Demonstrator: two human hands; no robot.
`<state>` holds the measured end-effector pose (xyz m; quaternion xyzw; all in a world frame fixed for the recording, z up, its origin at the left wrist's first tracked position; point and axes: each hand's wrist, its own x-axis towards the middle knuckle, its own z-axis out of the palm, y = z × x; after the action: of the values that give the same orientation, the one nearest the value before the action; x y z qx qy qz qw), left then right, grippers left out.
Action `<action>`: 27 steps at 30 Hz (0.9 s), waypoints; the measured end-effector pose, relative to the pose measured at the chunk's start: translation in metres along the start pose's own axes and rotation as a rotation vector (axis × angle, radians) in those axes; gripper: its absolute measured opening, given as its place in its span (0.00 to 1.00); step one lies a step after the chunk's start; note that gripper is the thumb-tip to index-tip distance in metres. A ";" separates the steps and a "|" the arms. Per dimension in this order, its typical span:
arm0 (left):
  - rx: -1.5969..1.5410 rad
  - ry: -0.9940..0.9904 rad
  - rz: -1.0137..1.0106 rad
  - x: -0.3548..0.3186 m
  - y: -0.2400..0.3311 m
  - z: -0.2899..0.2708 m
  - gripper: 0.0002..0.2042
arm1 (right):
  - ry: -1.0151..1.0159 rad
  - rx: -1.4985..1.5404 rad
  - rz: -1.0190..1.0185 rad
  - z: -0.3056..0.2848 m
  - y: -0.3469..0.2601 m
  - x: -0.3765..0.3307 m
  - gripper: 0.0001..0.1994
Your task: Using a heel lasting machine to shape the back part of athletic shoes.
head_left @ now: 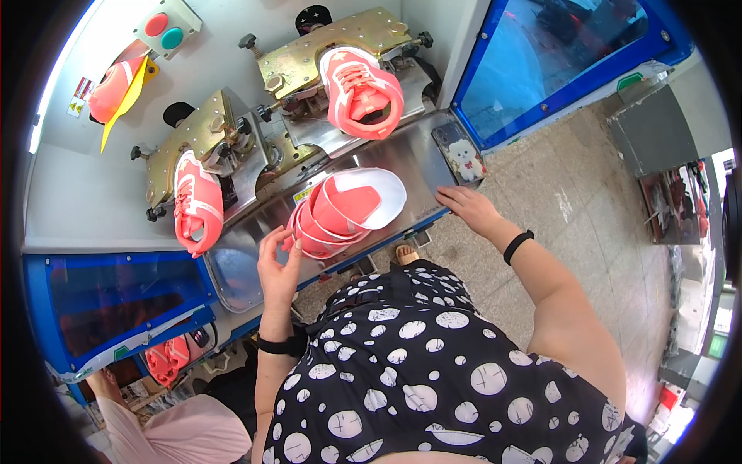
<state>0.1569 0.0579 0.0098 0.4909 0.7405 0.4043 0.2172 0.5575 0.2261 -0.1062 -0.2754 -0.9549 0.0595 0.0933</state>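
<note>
On the metal ledge in front of me lies a stack of nested pink and white shoe uppers (pixel 348 205), tipped on its side. My left hand (pixel 278 267) is at the stack's left end, fingers apart and slightly bent; whether the fingertips touch the uppers I cannot tell. Flat on the ledge's right front edge rests my right hand (pixel 470 209), its fingers stretched out and nothing in it. Behind the stack, a pink laced shoe upper (pixel 362 93) sits on the right clamp station. Another pink shoe upper (pixel 197 203) is on the left station.
Brass-coloured clamp plates (pixel 336 50) with black knobs stand at the back. A phone (pixel 459 151) lies on the ledge's right end. Red and green buttons (pixel 164 29) are on the wall. Blue-framed doors (pixel 564 62) flank the machine. Another person's pink sleeve (pixel 182 425) shows lower left.
</note>
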 end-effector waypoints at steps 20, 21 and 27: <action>-0.062 -0.025 0.049 -0.007 -0.002 0.002 0.12 | 0.757 0.800 0.572 -0.201 -0.057 0.195 0.12; -0.078 -0.026 0.025 -0.007 -0.006 0.000 0.12 | 0.891 0.936 0.442 -0.230 -0.047 0.167 0.11; -0.132 0.014 -0.068 -0.015 -0.022 -0.006 0.10 | 0.556 0.660 0.540 -0.246 -0.070 0.035 0.12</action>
<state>0.1466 0.0380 -0.0058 0.4473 0.7299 0.4481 0.2576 0.5438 0.2013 0.1508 -0.4737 -0.7190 0.3045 0.4074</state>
